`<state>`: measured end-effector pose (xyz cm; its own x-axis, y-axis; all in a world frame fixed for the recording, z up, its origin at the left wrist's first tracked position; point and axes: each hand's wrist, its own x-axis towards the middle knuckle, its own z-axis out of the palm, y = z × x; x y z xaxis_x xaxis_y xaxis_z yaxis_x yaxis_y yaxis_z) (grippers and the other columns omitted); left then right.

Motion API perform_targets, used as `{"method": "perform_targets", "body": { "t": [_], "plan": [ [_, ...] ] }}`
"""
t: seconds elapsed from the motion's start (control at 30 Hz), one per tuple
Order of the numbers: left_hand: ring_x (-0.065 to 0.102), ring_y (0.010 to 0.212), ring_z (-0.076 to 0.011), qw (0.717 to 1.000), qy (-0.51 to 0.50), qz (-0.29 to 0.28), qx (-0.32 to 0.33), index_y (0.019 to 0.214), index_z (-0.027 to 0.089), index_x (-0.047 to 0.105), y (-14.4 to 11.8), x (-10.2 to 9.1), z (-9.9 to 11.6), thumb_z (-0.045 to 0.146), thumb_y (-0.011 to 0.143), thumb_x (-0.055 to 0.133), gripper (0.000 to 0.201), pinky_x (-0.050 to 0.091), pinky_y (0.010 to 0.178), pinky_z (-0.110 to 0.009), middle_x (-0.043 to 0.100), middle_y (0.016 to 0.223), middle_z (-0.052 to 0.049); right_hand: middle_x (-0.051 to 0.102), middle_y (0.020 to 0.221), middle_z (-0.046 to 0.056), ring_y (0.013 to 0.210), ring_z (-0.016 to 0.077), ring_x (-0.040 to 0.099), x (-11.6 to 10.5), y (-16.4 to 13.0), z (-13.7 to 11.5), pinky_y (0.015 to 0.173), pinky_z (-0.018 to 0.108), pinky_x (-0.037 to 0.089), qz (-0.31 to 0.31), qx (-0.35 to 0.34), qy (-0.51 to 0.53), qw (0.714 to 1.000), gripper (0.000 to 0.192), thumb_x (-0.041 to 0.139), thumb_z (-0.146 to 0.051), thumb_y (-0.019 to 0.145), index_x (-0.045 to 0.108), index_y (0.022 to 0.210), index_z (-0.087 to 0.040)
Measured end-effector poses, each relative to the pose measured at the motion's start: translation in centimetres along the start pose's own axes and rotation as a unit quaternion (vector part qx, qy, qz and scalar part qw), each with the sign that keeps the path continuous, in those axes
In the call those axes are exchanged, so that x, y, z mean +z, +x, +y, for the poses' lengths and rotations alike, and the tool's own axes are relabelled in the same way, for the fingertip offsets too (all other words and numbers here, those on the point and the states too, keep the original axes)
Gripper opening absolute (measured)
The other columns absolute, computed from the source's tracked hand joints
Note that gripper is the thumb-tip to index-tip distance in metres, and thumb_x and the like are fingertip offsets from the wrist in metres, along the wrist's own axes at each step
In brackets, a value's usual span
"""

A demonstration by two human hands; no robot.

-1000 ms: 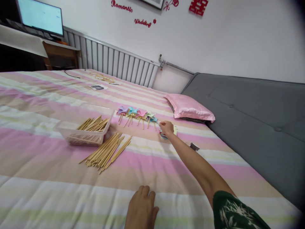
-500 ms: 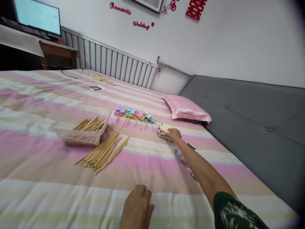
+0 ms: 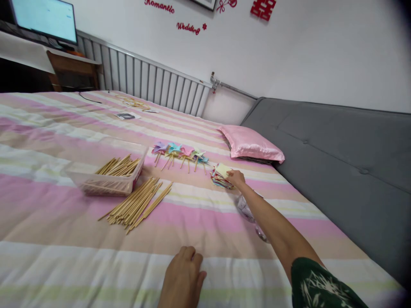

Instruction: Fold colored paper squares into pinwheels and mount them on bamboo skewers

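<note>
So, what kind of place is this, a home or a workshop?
Most likely a bedroom in a home. The work lies on a wide bed with a striped cover, a pink pillow sits by the grey padded headboard, and red "Romantic Wedding" letters decorate the wall above a radiator.

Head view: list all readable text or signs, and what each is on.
"Romantic": red script lettering on the white wall, top partly cut off.
"Wedding": red script on the wall, beneath it.
Red double-happiness character: a wall decoration, partly cropped.
Monitor screen: content too blurred to read.
Paper on the bed: too small to read.
</note>
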<state>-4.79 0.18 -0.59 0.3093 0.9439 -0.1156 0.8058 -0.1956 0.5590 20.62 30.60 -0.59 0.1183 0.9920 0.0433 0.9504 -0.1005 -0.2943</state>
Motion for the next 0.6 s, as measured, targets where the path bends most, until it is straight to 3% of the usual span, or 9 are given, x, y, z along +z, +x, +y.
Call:
{"method": "perform_targets", "body": {
  "t": [0.37,0.6],
  "plan": [
    [0.053,0.097,-0.0237,1.000,0.001,0.004,0.002,0.090,0.016,0.064,-0.2,-0.1,0.0,0.014,0.079,0.045,0.022,0.040,0.084,-0.036,0.061,0.100,-0.009,0.057,0.115,0.008,0.097,0.0199,0.058,-0.5,-0.9,1.1,0.081,0.039,0.050,0.005,-0.009,-0.023,1.000,0.030,0.054,-0.031,0.088,0.054,0.114,-0.017],
    [0.053,0.098,-0.0231,1.000,0.000,0.006,-0.001,0.090,0.016,0.063,-0.1,-0.2,0.1,0.014,0.080,0.044,0.022,0.039,0.086,-0.035,0.060,0.101,-0.009,0.056,0.119,0.009,0.105,0.0218,0.056,-0.7,-0.9,1.0,0.089,0.044,0.045,0.032,-0.021,-0.022,0.999,0.033,0.054,-0.036,0.087,0.056,0.114,-0.017]
  ]
}}
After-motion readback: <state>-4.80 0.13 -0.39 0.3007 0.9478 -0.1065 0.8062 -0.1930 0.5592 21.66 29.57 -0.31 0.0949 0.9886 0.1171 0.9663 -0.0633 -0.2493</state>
